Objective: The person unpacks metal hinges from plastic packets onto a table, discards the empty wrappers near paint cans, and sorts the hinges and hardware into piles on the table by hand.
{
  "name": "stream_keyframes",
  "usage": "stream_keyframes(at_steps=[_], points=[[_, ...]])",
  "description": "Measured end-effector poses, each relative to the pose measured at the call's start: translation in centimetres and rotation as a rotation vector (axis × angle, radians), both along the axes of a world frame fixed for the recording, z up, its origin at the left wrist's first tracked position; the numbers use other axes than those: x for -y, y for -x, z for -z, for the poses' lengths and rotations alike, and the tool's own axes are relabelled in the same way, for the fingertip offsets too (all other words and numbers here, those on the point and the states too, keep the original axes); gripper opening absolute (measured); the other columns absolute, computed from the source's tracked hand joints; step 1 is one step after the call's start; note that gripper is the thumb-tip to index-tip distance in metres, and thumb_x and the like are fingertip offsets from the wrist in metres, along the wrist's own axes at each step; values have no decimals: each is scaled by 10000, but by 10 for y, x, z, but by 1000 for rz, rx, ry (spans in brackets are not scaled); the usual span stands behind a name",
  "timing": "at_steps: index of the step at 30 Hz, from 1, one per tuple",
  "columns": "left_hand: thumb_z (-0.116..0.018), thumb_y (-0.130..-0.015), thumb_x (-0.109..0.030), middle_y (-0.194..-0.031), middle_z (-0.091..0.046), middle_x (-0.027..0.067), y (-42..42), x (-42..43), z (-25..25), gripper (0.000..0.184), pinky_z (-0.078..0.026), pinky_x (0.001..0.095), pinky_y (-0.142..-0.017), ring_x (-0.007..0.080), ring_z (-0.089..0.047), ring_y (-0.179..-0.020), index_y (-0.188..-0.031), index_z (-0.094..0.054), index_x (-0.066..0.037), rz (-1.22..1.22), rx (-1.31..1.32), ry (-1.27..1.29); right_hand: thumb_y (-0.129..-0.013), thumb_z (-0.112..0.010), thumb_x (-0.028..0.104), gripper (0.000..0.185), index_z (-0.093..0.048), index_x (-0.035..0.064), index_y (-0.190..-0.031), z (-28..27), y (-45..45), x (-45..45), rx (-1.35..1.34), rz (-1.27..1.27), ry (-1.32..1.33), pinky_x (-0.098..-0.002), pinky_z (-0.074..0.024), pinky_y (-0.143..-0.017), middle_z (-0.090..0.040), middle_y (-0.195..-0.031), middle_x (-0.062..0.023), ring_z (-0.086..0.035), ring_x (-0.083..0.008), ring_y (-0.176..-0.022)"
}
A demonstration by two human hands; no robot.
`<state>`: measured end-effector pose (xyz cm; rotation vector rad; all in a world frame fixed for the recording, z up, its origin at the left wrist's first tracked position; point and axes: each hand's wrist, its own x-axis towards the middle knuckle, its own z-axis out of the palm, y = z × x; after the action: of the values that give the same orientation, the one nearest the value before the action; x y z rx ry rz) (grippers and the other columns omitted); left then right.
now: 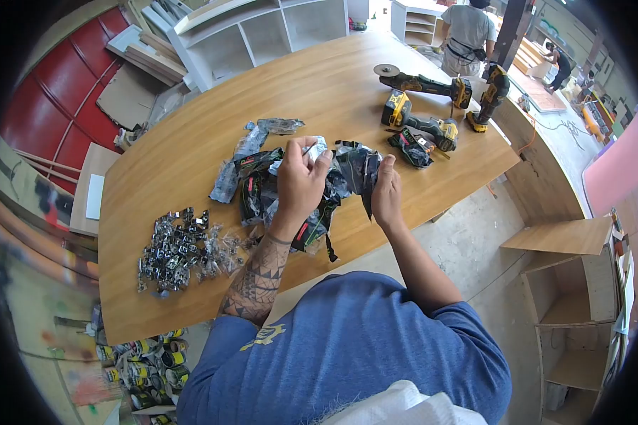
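Note:
My left hand (301,183) is closed, its fingers curled round a small pale, shiny packet (317,148). My right hand (387,197) grips a black plastic bag (360,168) between thumb and fingers, over the near part of the wooden table (319,78). Crumpled black and clear plastic packaging (252,191) lies beneath and left of my hands. Further left is a heap of shiny metal hinges (171,249), with small clear packets (223,249) beside it. What the small clear packets contain is too small to make out.
An angle grinder (422,83), a cordless drill (422,126), another yellow-black power tool (490,95) and a black packet (411,147) lie at the right. White shelving (262,39) stands behind the table. Cans (145,372) sit below left. Two people (468,35) work beyond.

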<state>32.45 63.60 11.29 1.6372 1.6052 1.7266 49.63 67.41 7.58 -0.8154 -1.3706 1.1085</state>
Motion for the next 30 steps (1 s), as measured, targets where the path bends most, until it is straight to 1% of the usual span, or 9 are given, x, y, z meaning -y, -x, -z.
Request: stream_keyframes(at_steps=[3, 7, 9, 12, 15, 17, 21, 25, 30], points=[[-796, -971, -239, -794, -720, 117, -12, 22, -27, 358, -525, 294, -613, 112, -686, -709, -1095, -630, 53, 61, 10, 96, -1180, -296, 486, 627, -674, 0, -1063, 10, 7, -4, -79, -63, 14, -326, -465, -697, -625, -854, -28, -544, -126, -779], [-754, -1021, -211, -831, -696, 21, -17, 18, -13, 268, -527, 241, -678, 60, -633, -770, -1037, -641, 31, 173, -126, 182, -1185, -305, 418, 549, -655, -5, -1211, -1, 12, 9, 132, -84, -135, -341, -490, -768, -644, -930, -73, -590, -177, -846], [-771, -998, -210, -796, -711, 81, -10, 15, -2, 276, -535, 288, -668, 102, -657, -740, -1032, -661, 41, 220, 144, 156, -1181, -292, 414, 545, -645, -1, -1203, -2, 17, 7, 136, -72, -140, -370, -493, -770, -629, -907, -124, -605, -250, -826], [-722, -1037, -172, -827, -712, 76, -5, 30, -1, 211, -537, 286, -685, 93, -646, -754, -1022, -649, 26, 127, 124, 73, -1162, -254, 507, 618, -584, 1, -1034, 0, 18, 3, 253, -37, -110, -459, -467, -771, -567, -864, -202, -561, -369, -804], [-710, -1049, -180, -841, -697, 50, 2, 41, 3, 213, -538, 282, -667, 90, -651, -772, -994, -636, 12, 4, 52, -6, -1162, -253, 507, 607, -547, 2, -999, 5, 36, 1, 244, -35, -176, -466, -457, -771, -550, -850, -199, -539, -363, -792], [-685, -1067, -190, -883, -687, 37, 15, 44, 18, 212, -568, 273, -682, 88, -664, -795, -1015, -624, 6, -31, 306, -69, -1162, -271, 511, 595, -532, 2, -1000, 11, 47, -3, 247, -69, -112, -435, -455, -779, -541, -848, -168, -524, -318, -793], [-574, -1119, -189, -1077, -667, 92, 56, 62, 9, 215, -667, 339, -833, 135, -697, -940, -1128, -549, 24, -106, 587, -234, -1150, -350, 529, 581, -537, -3, -1008, 16, 60, 4, 177, -230, 4, -393, -446, -810, -528, -857, -111, -480, -220, -844], [-547, -1130, -169, -1148, -661, 95, 108, 102, 4, 179, -649, 379, -887, 149, -684, -1009, -1179, -539, 3, -305, 472, -320, -1126, -489, 477, 508, -535, -21, -1037, 29, 82, 2, 229, -349, -37, -397, -449, -822, -521, -884, -149, -480, -222, -864], [-577, -1115, -162, -1096, -678, 92, 149, 160, 15, 208, -629, 304, -812, 130, -689, -957, -1190, -553, 30, -635, 140, -198, -1012, -703, 407, 538, -581, -72, -1223, 1, 108, 22, 497, -408, -277, -478, -490, -925, -644, -1086, -297, -623, -452, -1022]])
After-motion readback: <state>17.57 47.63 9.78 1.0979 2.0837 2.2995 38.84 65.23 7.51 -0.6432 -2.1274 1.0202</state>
